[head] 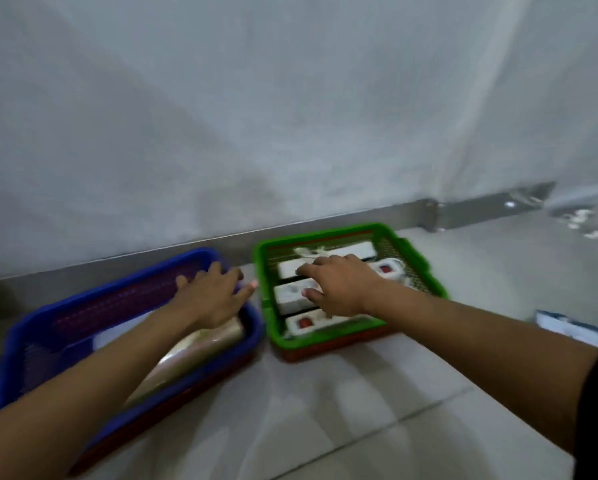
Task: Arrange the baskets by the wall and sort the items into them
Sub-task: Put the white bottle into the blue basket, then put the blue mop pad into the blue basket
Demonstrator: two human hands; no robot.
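Observation:
A blue basket (24,327) lies on the floor at the left, close to the wall. It holds a clear-wrapped pack (193,355) and something white. My left hand (211,296) hovers over its far right corner, fingers spread, holding nothing. A green basket (425,271) sits to the right, against the skirting. Inside are several white power strips (290,294) with red switches. My right hand (342,285) rests flat on the strips, fingers apart. The image is blurred.
A grey wall with a metal skirting (377,214) runs behind both baskets. A white and blue object (567,329) lies on the tiled floor at the right. Small white bits (581,220) sit near the corner at the far right.

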